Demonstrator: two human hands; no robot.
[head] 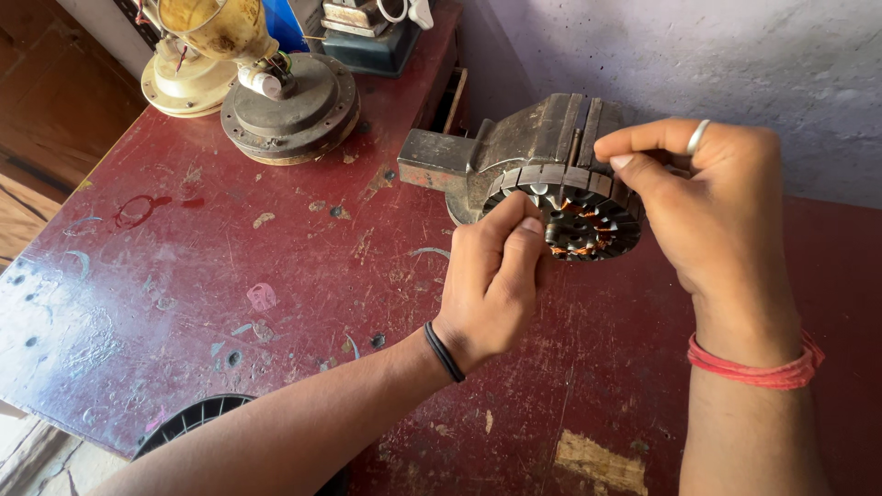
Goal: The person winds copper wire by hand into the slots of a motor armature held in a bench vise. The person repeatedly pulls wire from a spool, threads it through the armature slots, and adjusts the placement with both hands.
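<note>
I have both hands up at the round dark metal motor stator with copper windings [577, 216], which sits right of centre in the upper half of the frame, clamped against a worn grey metal vise [514, 152] on the scuffed dark red wooden bench [230, 276]. My left hand [496, 276] comes in from the lower left, fingers curled nearly closed, with the thumb and forefinger pinched together at the stator's left rim; whether something thin sits between them I cannot tell. A black band circles that wrist. My right hand [707, 202] reaches in from the lower right, fingers bent over the top right edge of the stator and touching it, thumb pointing left across its upper rim; it wears a silver ring and a red thread bracelet.

In the upper left of the frame stands a round grey metal motor housing [292, 115], with a cream-coloured fan base [184, 87] just beside it. At the bottom left edge a black ribbed round part [188, 422] pokes out from under the bench.
</note>
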